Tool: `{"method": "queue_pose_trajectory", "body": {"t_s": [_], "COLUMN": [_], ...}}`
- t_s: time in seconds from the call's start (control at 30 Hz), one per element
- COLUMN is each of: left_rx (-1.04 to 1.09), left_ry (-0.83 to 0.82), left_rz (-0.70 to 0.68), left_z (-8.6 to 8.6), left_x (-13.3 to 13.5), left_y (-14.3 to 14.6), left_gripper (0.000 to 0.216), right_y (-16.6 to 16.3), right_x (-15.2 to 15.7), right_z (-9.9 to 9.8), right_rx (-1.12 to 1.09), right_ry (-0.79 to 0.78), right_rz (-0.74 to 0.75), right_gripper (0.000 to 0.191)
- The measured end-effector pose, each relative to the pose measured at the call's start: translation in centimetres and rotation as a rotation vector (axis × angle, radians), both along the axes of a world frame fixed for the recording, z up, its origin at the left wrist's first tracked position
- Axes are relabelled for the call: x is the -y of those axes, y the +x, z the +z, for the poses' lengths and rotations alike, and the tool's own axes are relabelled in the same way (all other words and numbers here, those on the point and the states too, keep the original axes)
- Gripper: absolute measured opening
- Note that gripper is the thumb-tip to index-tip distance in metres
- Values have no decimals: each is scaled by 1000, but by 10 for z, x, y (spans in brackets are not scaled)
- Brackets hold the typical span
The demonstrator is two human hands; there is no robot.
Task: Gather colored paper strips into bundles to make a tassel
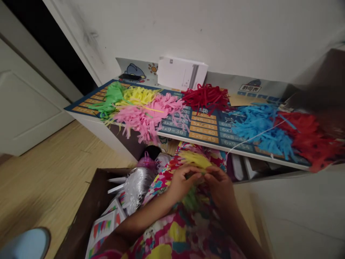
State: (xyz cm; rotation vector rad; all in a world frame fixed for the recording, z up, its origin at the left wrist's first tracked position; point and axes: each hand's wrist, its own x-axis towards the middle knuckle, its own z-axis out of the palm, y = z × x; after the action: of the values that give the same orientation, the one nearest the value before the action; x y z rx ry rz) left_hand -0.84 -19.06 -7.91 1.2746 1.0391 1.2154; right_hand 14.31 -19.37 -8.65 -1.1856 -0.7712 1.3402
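Over my lap, my left hand [185, 181] and my right hand [219, 183] meet with thumbs and fingertips pinched together. Between them they grip a fringed paper tassel, its yellow fringe [195, 158] fanning out above the fingers. Green fringe [191, 199], blurred, hangs below the hands. The exact pinch point is hidden by my fingers. On the shelf ahead lie more fringed paper tassels: green [114, 95], yellow [140, 95], pink [151, 117], dark red [206, 97], blue [262, 126] and red [309, 136]. A thin white string [256, 136] trails across the blue one.
The shelf [205, 126] carries a multiplication chart. A white packet [182, 73] leans on the wall, with a dark phone-like object [130, 77] to its left. At lower left, a brown box [83, 199] holds silver ribbon [137, 183] and printed packages [104, 226].
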Motion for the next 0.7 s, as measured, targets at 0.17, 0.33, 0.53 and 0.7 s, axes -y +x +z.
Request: {"method": "queue_pose_trajectory", "body": {"t_s": [0.17, 0.33, 0.53, 0.7], "left_rx": [-161, -351, -284, -318], "left_ry": [147, 325, 261, 288], "left_rz": [-48, -69, -73, -105], "left_z": [2, 1, -6, -11], "left_x": [-1, 0, 4, 2], "left_y": [-3, -9, -7, -8], "left_gripper": [26, 23, 18, 15], "right_y": [8, 15, 14, 13], "right_x": [7, 15, 20, 18], "right_z": [-2, 6, 12, 14], "right_rx": [161, 508, 540, 558], "right_ry": [52, 198, 150, 143], "right_rz": [-19, -78, -67, 5], "right_gripper": [30, 23, 23, 24]}}
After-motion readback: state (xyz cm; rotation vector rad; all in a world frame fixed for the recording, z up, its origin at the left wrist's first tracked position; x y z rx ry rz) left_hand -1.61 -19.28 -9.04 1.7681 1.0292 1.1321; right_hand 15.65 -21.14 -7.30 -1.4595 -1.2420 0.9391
